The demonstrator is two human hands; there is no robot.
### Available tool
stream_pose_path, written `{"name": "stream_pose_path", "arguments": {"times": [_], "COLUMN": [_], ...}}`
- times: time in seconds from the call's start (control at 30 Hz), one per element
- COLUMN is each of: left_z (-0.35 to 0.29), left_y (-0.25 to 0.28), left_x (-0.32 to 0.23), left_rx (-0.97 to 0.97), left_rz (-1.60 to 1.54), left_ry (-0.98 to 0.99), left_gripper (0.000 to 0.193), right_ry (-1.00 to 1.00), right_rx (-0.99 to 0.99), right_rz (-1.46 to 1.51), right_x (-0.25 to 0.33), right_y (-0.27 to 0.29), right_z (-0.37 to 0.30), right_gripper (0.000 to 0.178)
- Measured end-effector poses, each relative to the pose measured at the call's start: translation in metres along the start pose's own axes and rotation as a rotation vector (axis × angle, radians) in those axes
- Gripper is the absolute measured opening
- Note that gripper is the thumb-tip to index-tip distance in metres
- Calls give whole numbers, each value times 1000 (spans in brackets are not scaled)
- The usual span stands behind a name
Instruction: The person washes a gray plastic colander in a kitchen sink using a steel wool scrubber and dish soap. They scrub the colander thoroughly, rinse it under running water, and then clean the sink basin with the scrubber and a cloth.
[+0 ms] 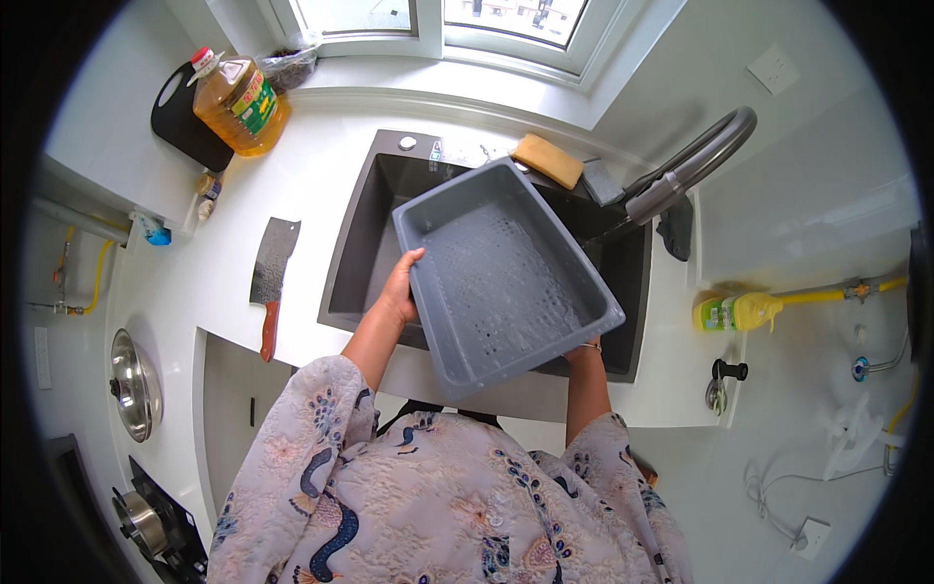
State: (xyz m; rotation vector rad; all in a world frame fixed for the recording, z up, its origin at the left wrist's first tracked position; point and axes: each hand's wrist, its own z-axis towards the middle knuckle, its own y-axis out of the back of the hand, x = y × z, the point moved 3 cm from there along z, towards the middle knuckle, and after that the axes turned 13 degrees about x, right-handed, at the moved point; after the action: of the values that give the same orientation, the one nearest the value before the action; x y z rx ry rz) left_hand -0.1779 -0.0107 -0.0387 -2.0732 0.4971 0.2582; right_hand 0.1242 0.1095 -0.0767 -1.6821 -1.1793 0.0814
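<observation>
A wet grey rectangular basin (501,282) hangs tilted over the dark double sink (342,282). Its inner floor shows water marks and several dark dots. My left hand (401,290) grips the basin's left rim, with the thumb over the edge. Under the near right corner is my right hand (584,350), holding the basin from below; its fingers are hidden. To the right, the pull-out faucet (671,190) reaches over the sink, and a little water seems to leave its spout.
A cleaver (275,263) lies on the counter left of the sink. An oil jug (238,102) stands behind it by a black cutting board (185,117). A yellow sponge (548,162) and grey sponge (602,183) rest on the sink's back edge. At right lies a yellow detergent bottle (736,312).
</observation>
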Motion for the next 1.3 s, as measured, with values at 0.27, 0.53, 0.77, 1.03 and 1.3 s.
{"name": "stream_pose_path", "arguments": {"times": [0.27,0.53,0.77,1.03,1.3], "left_z": [-2,13,-45,-40,-31], "left_y": [2,-48,-130,-119,-88], "left_x": [26,9,32,28,-60], "left_rx": [-124,-207,232,-80,-160], "left_rz": [382,1432,1598,1806,1111], "left_ry": [83,46,-96,-735,-746], "left_gripper": [46,73,37,21,21], "right_ry": [10,104,-303,-276,-43], "right_rx": [220,230,-212,-74,-140], "right_rz": [-39,-146,-111,-48,-194], "right_x": [4,8,-2,-23,33], "right_y": [-26,10,-40,-38,-6], "right_z": [-29,6,-8,9,8], "right_gripper": [42,44,36,28,25]}}
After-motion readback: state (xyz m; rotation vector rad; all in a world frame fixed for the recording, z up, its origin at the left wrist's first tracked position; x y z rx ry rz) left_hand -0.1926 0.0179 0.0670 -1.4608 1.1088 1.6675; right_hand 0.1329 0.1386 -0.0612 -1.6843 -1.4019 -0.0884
